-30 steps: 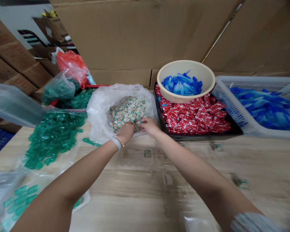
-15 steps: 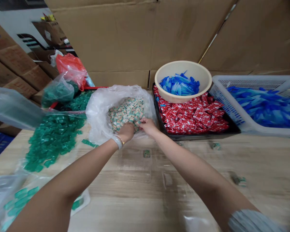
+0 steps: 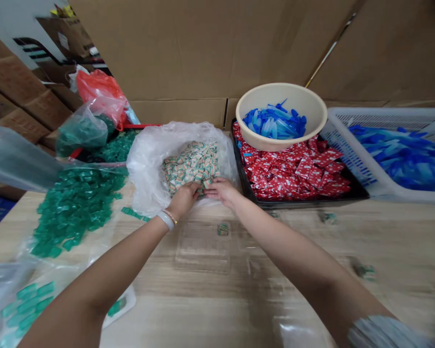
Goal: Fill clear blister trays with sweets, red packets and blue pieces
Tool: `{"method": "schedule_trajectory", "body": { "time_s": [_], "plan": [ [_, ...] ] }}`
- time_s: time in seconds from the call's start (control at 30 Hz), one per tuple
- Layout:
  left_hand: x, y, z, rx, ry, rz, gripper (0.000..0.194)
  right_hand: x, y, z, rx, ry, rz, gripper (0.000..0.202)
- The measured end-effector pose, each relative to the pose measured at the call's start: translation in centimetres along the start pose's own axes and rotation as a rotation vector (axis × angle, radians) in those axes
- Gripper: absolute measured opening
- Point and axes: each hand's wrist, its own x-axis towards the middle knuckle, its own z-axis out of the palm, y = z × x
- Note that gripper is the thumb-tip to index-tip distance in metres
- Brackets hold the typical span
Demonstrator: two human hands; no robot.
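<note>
A white plastic bag (image 3: 145, 169) stands open on the table, full of small cream and green pieces (image 3: 190, 164). At its front edge my left hand (image 3: 184, 197) is closed, fingertips among the pieces; what it holds is too small to name. Beside it, my right hand (image 3: 223, 189) pinches one small piece (image 3: 207, 183) between thumb and fingers. Below both hands lies a clear plastic tray (image 3: 203, 251) with a few of the same pieces in its upper right corner.
Green packets (image 3: 79, 208) are heaped at the left. A black tray of red packets (image 3: 293, 174) stands right of the bag, under a cream basin (image 3: 282, 140) of blue items. Farther right is a white basket (image 3: 384, 179) of blue items. Cardboard (image 3: 188, 53) rises behind.
Both hands have drawn back slightly from the pieces in the bag, and a small piece now shows at my right fingertips. The view has shifted a little.
</note>
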Motion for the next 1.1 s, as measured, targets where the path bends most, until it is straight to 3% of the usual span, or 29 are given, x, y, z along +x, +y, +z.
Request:
{"method": "schedule_trajectory", "body": {
  "time_s": [0.3, 0.47, 0.57, 0.73, 0.9, 1.1],
  "plan": [
    [0.1, 0.8, 0.4, 0.047, -0.048, -0.071, 0.020, 0.1, -0.3, 0.5, 0.002, 0.050, 0.003, 0.023],
    [0.6, 0.6, -0.2, 0.101, -0.083, -0.074, 0.025, -0.8, -1.5, -0.5, 0.020, 0.112, -0.125, 0.020],
    [2.2, 0.3, -1.0, -0.013, -0.092, -0.038, 0.025, -1.2, -2.0, -0.7, -0.005, 0.146, -0.186, 0.018],
    [4.8, 0.7, -0.6, -0.048, -0.260, 0.015, 0.023, -1.5, -2.5, -1.3, -0.119, 0.129, -0.292, 0.013],
    [4.6, 1.2, 0.3, 0.076, -0.246, -0.004, 0.022, -2.2, -1.9, -2.3, -0.270, 0.076, -0.450, 0.014],
    [4.9, 1.4, 0.2, 0.152, -0.263, 0.021, 0.029, -2.3, -1.2, -2.4, -0.376, 0.072, -0.610, 0.016]
  ]
}}
